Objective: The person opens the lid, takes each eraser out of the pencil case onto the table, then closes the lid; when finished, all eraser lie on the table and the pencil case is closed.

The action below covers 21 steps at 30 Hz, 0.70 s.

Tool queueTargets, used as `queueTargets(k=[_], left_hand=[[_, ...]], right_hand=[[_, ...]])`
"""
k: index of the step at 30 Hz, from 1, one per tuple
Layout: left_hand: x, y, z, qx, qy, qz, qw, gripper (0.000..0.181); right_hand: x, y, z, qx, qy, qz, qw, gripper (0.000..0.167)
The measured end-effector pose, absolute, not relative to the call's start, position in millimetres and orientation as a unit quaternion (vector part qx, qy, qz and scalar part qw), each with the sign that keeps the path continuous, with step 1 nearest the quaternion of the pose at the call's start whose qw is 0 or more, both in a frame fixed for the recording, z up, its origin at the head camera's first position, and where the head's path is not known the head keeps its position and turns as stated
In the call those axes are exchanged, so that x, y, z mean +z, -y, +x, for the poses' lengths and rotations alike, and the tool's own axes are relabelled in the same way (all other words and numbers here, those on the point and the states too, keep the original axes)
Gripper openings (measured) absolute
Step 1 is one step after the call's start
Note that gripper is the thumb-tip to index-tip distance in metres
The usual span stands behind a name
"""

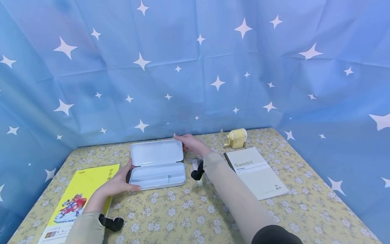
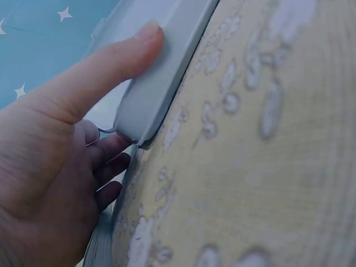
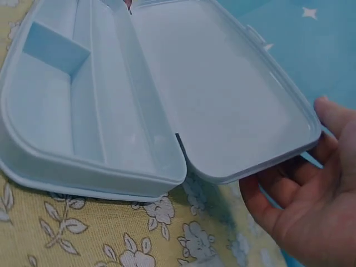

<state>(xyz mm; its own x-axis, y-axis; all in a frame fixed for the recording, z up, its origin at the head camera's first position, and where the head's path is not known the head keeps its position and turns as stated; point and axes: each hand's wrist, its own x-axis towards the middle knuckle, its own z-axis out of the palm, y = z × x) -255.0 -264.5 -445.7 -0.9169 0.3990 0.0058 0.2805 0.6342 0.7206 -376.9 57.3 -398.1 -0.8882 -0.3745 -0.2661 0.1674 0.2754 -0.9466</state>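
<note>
A pale blue pencil case (image 1: 149,171) stands with its lid (image 1: 156,152) raised, toward the back of the table. Its compartments, split by thin dividers, look bare. My left hand (image 1: 117,183) grips the left end of the base; in the left wrist view the thumb (image 2: 119,58) lies on the front wall and the fingers curl round the end. At the lid's right outer corner, my right hand (image 1: 193,144) holds the edge. The right wrist view has the thumb (image 3: 334,114) on the rim and the other fingers behind the lid.
Left lies a yellow book (image 1: 88,184), partly under the left forearm. To the right are a notebook (image 1: 256,173) and a yellow hand-crank pencil sharpener (image 1: 237,138). A small whitish item (image 1: 195,165) is partly hidden by the right wrist. A starry blue curtain (image 1: 195,67) hangs behind.
</note>
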Motion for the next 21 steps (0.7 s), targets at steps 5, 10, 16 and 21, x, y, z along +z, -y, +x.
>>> queueTargets(k=[5,10,16,21], left_hand=[[-440.4,266.7,-255.8,0.448,-0.869,0.186,0.103,0.109],[-431.4,272.6,-253.9,0.468,-0.864,0.150,0.111,0.088],[-419.3,278.0,-251.4,0.513,-0.843,0.117,0.111,0.071],[-410.7,277.8,-251.5,0.526,-0.835,0.116,0.111,0.066]], right_hand=[[-393.2,-60.4,-374.5,-0.594,-0.764,-0.091,0.234,0.045],[-387.2,-63.7,-368.3,-0.576,-0.770,-0.133,0.242,0.042],[-381.1,-68.2,-361.8,-0.551,-0.772,-0.178,0.262,0.046],[-378.6,-73.4,-358.4,-0.517,-0.783,-0.209,0.275,0.048]])
